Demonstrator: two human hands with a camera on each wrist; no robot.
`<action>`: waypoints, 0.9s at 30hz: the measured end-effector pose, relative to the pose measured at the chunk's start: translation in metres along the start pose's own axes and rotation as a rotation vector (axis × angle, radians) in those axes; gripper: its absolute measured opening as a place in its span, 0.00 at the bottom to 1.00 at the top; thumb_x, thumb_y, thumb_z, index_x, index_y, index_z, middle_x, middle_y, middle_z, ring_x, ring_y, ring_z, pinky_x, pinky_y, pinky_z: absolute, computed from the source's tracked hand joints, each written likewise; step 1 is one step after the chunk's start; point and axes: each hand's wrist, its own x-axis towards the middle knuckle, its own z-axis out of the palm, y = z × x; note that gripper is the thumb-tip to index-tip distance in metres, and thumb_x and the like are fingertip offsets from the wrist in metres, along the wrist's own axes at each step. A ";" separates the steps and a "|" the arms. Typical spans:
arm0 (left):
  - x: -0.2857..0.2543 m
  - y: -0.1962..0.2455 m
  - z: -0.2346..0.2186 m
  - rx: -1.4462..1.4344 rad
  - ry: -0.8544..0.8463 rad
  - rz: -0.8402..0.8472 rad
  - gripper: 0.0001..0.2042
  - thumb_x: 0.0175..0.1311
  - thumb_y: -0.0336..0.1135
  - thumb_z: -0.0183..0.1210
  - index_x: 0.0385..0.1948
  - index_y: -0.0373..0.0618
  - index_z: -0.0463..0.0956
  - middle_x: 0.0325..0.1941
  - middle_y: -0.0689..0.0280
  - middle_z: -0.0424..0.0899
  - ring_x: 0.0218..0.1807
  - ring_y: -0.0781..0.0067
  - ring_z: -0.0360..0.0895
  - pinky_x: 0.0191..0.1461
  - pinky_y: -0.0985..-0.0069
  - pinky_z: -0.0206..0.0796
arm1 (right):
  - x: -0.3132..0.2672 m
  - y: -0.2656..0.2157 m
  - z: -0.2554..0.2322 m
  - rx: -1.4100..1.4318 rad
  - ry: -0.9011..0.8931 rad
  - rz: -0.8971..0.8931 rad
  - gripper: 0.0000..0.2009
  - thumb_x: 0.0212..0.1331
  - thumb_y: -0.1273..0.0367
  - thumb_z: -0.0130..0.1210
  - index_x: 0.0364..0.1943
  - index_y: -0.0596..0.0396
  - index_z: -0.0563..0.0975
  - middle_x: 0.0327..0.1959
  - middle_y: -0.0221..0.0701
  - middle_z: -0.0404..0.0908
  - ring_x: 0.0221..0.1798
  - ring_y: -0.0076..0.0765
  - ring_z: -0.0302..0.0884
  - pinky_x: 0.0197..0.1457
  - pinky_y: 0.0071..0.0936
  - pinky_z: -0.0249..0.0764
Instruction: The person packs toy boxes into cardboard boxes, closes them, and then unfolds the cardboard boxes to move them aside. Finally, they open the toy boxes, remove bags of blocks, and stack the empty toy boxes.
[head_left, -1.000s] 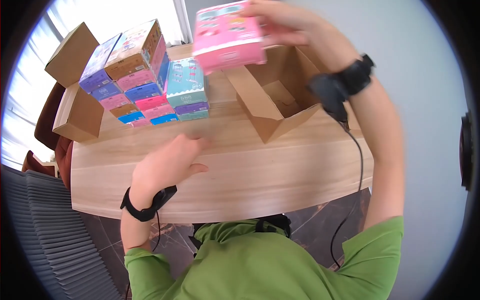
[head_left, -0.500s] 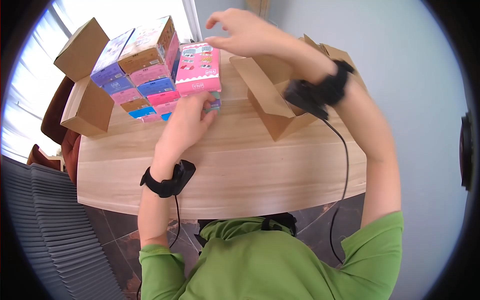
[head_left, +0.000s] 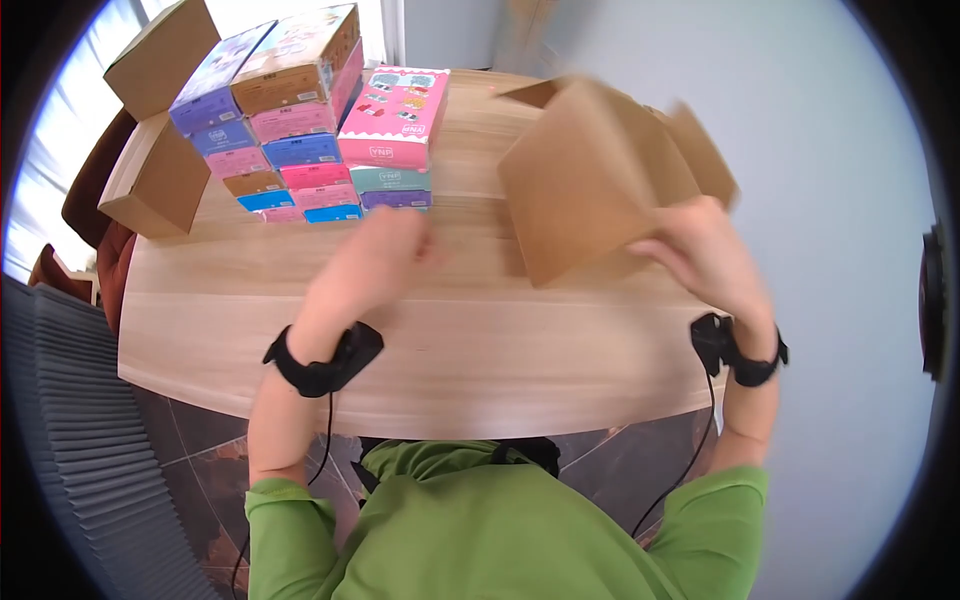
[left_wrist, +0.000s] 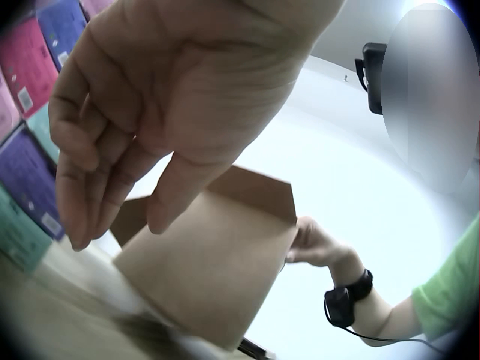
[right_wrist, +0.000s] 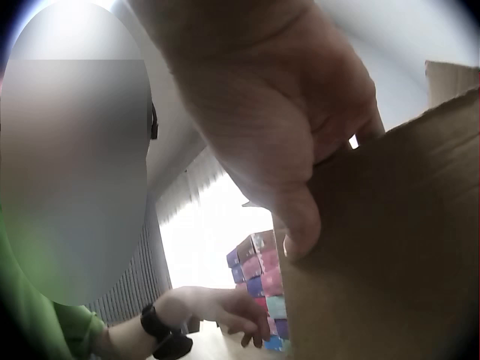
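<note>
My right hand [head_left: 705, 255] grips the near right edge of an open cardboard box [head_left: 570, 190], which stands tilted with its flaps spread. In the right wrist view the thumb [right_wrist: 303, 229] lies on one face of the cardboard wall [right_wrist: 390, 247], with the fingers over the edge. My left hand [head_left: 370, 260] holds nothing; its fingers are loosely bent, just in front of the stack of small coloured boxes [head_left: 302, 150]. On the stack's right column lies a pink box [head_left: 395, 120] with a white scalloped band, above teal and purple ones.
Another open cardboard box [head_left: 160, 175] stands at the table's left end, beside the stack. The wooden table [head_left: 450, 340] has a curved front edge. A grey wall [head_left: 840, 300] runs along the right. Cables [head_left: 690, 460] hang from both wrist cameras.
The pink box went from my right hand onto the stack and was let go. My right hand then moved right and down to the cardboard box, which is now tipped. My left hand has drawn slightly back from the stack.
</note>
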 end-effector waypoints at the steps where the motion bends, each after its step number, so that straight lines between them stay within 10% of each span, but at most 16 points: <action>1: 0.003 0.000 0.012 0.003 -0.028 0.063 0.17 0.51 0.35 0.58 0.42 0.38 0.71 0.39 0.47 0.77 0.43 0.48 0.74 0.44 0.63 0.66 | -0.011 -0.001 -0.015 0.097 0.073 0.036 0.08 0.48 0.69 0.59 0.22 0.61 0.75 0.17 0.37 0.73 0.23 0.37 0.74 0.27 0.28 0.68; 4: 0.024 0.022 0.040 -0.526 0.014 0.320 0.28 0.52 0.36 0.58 0.56 0.39 0.61 0.54 0.44 0.67 0.58 0.48 0.62 0.57 0.64 0.59 | -0.048 0.004 -0.019 0.566 0.472 -0.006 0.07 0.50 0.70 0.59 0.26 0.61 0.77 0.19 0.29 0.75 0.23 0.26 0.71 0.27 0.23 0.65; 10: 0.035 0.062 0.038 -0.747 0.195 0.539 0.32 0.51 0.37 0.60 0.58 0.38 0.56 0.62 0.49 0.57 0.63 0.52 0.56 0.62 0.63 0.52 | -0.117 0.022 0.030 0.494 0.864 0.130 0.18 0.49 0.66 0.62 0.41 0.62 0.74 0.38 0.34 0.77 0.38 0.29 0.74 0.41 0.29 0.71; 13: 0.031 0.071 0.018 -0.863 0.077 0.409 0.30 0.50 0.36 0.59 0.56 0.38 0.58 0.59 0.51 0.60 0.60 0.53 0.58 0.61 0.63 0.53 | -0.139 0.031 0.043 0.025 0.740 -0.010 0.20 0.51 0.65 0.60 0.45 0.61 0.71 0.42 0.35 0.75 0.42 0.31 0.73 0.44 0.30 0.70; 17: 0.029 0.070 0.028 -1.115 0.150 0.336 0.25 0.52 0.33 0.57 0.53 0.37 0.61 0.53 0.52 0.66 0.56 0.52 0.62 0.58 0.67 0.56 | -0.129 0.027 0.066 0.248 0.684 -0.118 0.20 0.54 0.63 0.55 0.48 0.61 0.69 0.44 0.35 0.74 0.44 0.32 0.72 0.46 0.30 0.70; 23: 0.065 0.065 0.019 -0.668 0.738 0.532 0.22 0.54 0.28 0.52 0.53 0.35 0.63 0.47 0.46 0.71 0.48 0.46 0.68 0.51 0.62 0.60 | -0.085 0.039 0.065 0.811 0.756 -0.144 0.20 0.60 0.61 0.49 0.51 0.60 0.66 0.48 0.34 0.71 0.47 0.33 0.70 0.48 0.29 0.70; 27: 0.058 0.079 0.009 -0.674 0.652 0.458 0.18 0.56 0.24 0.47 0.51 0.34 0.67 0.39 0.44 0.74 0.40 0.44 0.72 0.43 0.63 0.65 | -0.057 0.076 0.045 1.159 1.168 -0.005 0.22 0.64 0.57 0.42 0.54 0.59 0.64 0.50 0.35 0.70 0.49 0.34 0.69 0.48 0.30 0.70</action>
